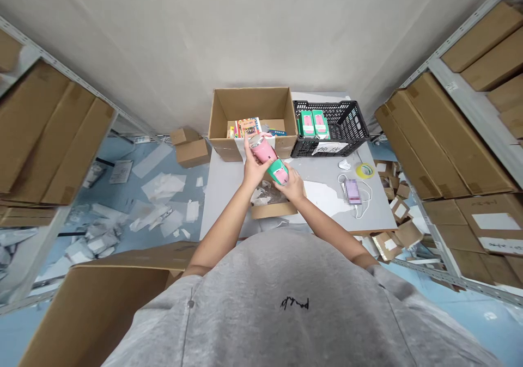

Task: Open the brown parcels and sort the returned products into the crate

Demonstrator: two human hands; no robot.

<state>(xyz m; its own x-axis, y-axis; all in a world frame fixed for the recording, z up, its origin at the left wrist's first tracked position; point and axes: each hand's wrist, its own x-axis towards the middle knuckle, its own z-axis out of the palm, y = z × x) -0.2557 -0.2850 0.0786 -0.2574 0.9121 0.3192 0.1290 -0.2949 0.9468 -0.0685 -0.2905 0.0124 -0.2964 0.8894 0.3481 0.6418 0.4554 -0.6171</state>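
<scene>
Both my hands hold a pink and green packaged item (pixel 269 160) over the grey table (pixel 223 187). My left hand (pixel 254 169) grips its pink upper end with fingers wrapped round it. My right hand (pixel 292 186) is closed on the green lower end. Just below the hands sits a small open cardboard box (pixel 273 203) with crumpled clear wrap inside. Behind it stands a big open carton (pixel 253 117) with colourful boxes at its bottom.
A black plastic crate (pixel 341 122) with two green-pink packs (pixel 312 123) stands at the back right. A tape roll (pixel 364 170), a phone with a white cable (pixel 352 191) and paper lie on the table's right. Shelves of cartons flank both sides; scraps litter the floor.
</scene>
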